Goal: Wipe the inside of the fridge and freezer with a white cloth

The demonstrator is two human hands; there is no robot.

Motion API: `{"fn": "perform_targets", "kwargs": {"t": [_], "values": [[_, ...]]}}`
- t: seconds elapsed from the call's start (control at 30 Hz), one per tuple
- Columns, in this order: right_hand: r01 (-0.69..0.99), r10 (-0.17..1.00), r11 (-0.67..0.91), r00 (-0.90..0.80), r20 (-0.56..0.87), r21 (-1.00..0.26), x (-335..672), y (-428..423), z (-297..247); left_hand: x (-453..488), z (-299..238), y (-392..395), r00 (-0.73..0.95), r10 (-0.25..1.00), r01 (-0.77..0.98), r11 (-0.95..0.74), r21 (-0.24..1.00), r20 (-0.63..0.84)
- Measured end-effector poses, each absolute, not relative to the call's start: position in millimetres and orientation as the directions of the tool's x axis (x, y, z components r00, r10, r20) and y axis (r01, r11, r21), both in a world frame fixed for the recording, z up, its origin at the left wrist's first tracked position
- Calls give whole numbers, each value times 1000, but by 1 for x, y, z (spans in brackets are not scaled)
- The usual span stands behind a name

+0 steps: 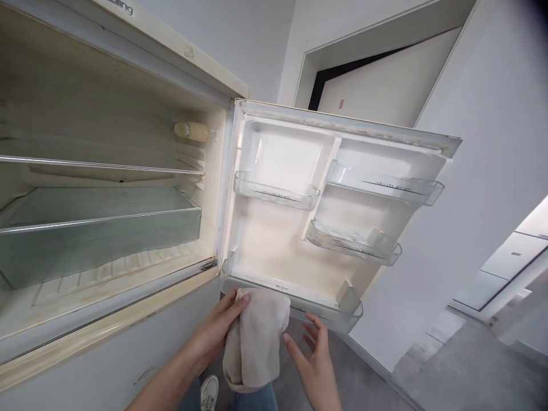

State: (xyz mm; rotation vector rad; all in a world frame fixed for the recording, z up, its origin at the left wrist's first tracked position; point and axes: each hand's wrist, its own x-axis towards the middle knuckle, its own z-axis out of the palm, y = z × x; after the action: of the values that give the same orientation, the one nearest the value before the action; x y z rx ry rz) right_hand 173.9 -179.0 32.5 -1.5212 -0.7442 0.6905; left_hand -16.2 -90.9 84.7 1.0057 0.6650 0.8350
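A folded, greyish-white cloth [261, 337] hangs from my left hand [218, 325], whose thumb presses on its upper left corner. Just right of the cloth is my right hand [314, 357], its fingers spread and holding nothing; the thumb comes close to the cloth's edge. Both hands are in front of the bottom shelf [329, 314] of the open fridge door [274, 240]. Part of that clear shelf is hidden behind the cloth.
At left stands the open fridge, with a glass shelf [103, 165] above a clear drawer [103, 240]. More clear pockets [278, 194] line the door. Behind it are a white wall [483, 131] and a doorway [385, 80]. A shoe [209, 393] shows below on the grey floor.
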Motion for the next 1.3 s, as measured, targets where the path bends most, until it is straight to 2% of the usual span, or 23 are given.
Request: {"fn": "perform_targets", "kwargs": {"t": [0.1,0.17,0.27,0.33,0.4,0.47,0.53,0.63,0.77,0.93,1.03,1.17,1.23,1.3], "values": [[109,839,68,531,115,-992,149,-182,37,-6,89,-94,465,885,-230,105,967,14],[42,871,128,473,133,-991,131,-180,40,1,94,-100,492,866,-149,-18,989,90],[-158,893,189,439,103,-969,123,-172,41,4,103,-110,665,725,-116,-133,984,176],[-247,909,173,412,59,-954,132,-166,39,-2,104,-112,719,662,-130,-169,977,211],[-287,904,107,426,-27,-952,146,-164,34,-13,98,-110,657,725,-103,-186,977,207],[-303,872,70,481,-89,-951,157,-164,29,-23,84,-107,548,822,2,-184,983,152],[-273,846,78,527,-81,-959,160,-165,27,-26,68,-107,523,851,140,-139,980,46],[-213,844,98,535,-32,-972,151,-166,32,-18,54,-114,621,783,150,-85,985,-27],[-226,859,93,511,-37,-970,143,-169,45,-10,65,-111,539,839,132,-171,976,74],[-181,849,69,527,-37,-981,162,-174,41,-34,117,-81,452,863,84,-294,952,226],[-45,876,74,481,43,-996,174,-178,33,-46,153,-71,426,863,97,-343,934,272],[277,861,97,459,221,-956,186,-184,38,-51,177,-64,455,851,122,-350,929,261],[350,841,101,470,267,-931,195,-185,43,-52,177,-60,503,841,80,-274,958,199],[335,819,70,518,246,-940,205,-183,42,-53,173,-58,540,831,-18,-144,989,131]]}}
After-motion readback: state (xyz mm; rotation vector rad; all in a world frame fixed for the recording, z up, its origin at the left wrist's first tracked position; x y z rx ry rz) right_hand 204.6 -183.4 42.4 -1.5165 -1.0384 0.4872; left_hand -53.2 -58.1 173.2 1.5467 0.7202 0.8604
